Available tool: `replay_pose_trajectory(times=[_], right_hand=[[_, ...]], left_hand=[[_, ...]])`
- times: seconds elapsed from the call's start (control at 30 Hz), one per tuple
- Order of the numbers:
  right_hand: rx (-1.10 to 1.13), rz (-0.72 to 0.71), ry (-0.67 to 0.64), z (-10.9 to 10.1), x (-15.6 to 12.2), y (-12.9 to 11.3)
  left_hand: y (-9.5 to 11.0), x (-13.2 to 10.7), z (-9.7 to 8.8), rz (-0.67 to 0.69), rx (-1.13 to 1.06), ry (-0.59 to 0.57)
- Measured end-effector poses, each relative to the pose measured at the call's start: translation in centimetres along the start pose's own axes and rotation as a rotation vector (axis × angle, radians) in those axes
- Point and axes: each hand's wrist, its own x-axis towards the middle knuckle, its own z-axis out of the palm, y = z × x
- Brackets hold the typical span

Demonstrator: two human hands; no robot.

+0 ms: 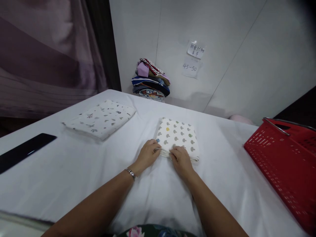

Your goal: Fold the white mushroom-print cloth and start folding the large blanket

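Dark green fabric (150,231) with pink blooms curves along the bottom centre of the frame, and two bare forearms stretch up past it. Near the middle, the left hand (148,154), a metal-link band (131,173) round its wrist, pinches the near left corner of a mushroom-print cloth (178,133). The right hand (182,161) lies at the same near edge, its grip also closed on the layers. That cloth sits just right of centre: a soft, squarish pad, white with grey mushroom shapes and a few yellow, green and blue ones, its stacked folds showing along the near side. Beneath it spreads a worktop (118,171) draped in smooth, lightly creased white cloth. Left of centre lies a flatter folded cloth (102,118) scattered with small dark motifs. Glossy and rigid, a black slab (24,151) rests at the left edge. At the right edge stands a red perforated basket (283,161) with a thin metal handle. Upper centre holds a rumpled stack of textiles (151,80) before a smooth pale wall (222,36).
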Motion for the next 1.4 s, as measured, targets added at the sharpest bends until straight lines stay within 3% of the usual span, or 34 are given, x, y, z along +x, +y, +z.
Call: replay_pose_trajectory(times=[0.67, 1.0, 1.4], right_hand=[[0.033, 0.017, 0.037, 0.0, 0.0, -0.2], [0.031, 0.011, 0.057, 0.1, 0.0, -0.2], [-0.006, 0.017, 0.03, 0.2, 0.0, -0.5]], left_hand=[[-0.7, 0.4, -0.8, 0.165, 0.096, -0.047], [-0.5, 0.4, -1.1, 0.101, 0.018, -0.071], [-1.3, 0.4, -2.0, 0.148, 0.072, -0.132]])
